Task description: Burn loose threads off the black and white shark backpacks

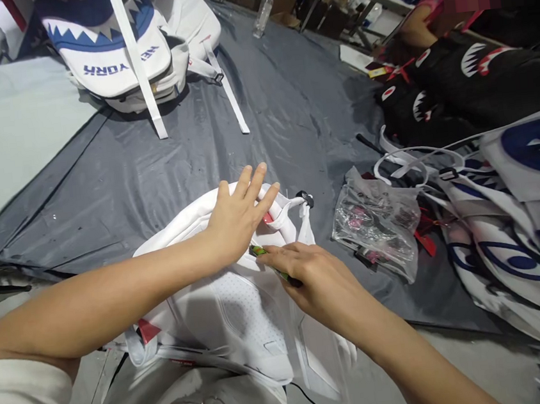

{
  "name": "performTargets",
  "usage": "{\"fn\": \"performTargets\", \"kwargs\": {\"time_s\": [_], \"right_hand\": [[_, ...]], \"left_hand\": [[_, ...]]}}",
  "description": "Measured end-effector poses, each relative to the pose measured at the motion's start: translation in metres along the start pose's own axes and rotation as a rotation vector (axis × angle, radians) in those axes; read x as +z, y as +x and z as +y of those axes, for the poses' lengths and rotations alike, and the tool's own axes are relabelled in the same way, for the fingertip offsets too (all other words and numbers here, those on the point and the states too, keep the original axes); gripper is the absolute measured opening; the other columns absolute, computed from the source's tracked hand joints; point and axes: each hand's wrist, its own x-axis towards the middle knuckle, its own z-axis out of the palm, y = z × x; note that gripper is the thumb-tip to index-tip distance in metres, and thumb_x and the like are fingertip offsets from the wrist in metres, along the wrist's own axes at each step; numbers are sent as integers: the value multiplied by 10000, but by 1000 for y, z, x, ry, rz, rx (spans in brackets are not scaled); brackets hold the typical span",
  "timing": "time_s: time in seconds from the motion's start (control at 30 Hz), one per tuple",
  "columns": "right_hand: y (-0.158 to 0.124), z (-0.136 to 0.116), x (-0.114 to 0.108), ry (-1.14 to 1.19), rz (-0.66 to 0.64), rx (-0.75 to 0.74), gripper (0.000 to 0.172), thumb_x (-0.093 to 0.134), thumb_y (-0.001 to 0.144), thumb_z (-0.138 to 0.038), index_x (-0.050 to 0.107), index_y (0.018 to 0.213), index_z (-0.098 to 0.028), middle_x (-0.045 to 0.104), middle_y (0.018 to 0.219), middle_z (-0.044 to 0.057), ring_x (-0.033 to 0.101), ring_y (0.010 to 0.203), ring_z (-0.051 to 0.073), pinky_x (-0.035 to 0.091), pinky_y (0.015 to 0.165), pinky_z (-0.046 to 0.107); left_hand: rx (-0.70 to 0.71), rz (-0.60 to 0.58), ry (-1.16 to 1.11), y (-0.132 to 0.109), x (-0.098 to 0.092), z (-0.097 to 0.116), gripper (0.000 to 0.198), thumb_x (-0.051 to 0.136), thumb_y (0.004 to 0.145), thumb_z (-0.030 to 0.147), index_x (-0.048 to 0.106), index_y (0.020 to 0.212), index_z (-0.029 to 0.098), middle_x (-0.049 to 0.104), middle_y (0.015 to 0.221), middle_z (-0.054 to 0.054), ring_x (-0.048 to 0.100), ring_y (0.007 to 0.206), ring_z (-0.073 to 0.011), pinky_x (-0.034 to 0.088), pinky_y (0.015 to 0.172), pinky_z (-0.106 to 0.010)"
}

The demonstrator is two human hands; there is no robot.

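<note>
A white backpack (247, 307) lies at the front edge of the grey-covered table and hangs down toward my lap. My left hand (238, 221) rests on its upper part with the fingers spread. In my right hand (306, 266) is a small tool with a green and black handle (285, 276), perhaps thread snips; its tip meets the white fabric just below my left hand and cannot be made out. A white strap with a black buckle (305, 198) sticks out at the bag's upper right. A red tab (148, 330) shows at its lower left.
White and blue backpacks (114, 57) stand at the back left, and more are piled (516, 247) at the right. A clear plastic bag (378, 223) lies right of my hands. Farther off are a bottle (263, 13), black bags (441, 87) and another person's arm (418, 29).
</note>
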Motion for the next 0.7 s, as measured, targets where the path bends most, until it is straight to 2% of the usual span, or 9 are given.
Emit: {"fn": "performTargets", "kwargs": {"time_s": [0.23, 0.43, 0.7], "right_hand": [[-1, -4, -1, -40, -27, 29, 514, 494, 742, 27, 685, 1141, -235, 715, 1185, 14, 639, 1027, 216, 490, 837, 346], [1, -11, 4, -67, -9, 77, 474, 517, 781, -6, 677, 1156, -246, 725, 1160, 0, 648, 970, 214, 475, 783, 341], [0, -17, 6, -125, 39, 75, 470, 536, 764, -10, 677, 1145, -247, 722, 1162, 14, 646, 993, 219, 451, 786, 343]], "left_hand": [[10, -1, 15, 1, 0, -1, 773, 579, 898, 234, 177, 1558, 212, 5, 1647, -161, 115, 1502, -359, 314, 1080, -562], [24, -12, 11, 1, 0, -2, 764, 563, 896, 211, 181, 1557, 203, 14, 1645, -172, 124, 1498, -366, 313, 1077, -569], [17, -9, 34, 0, 0, -2, 713, 503, 924, 213, 178, 1559, 210, 20, 1648, -162, 142, 1495, -357, 321, 1075, -553]]}}
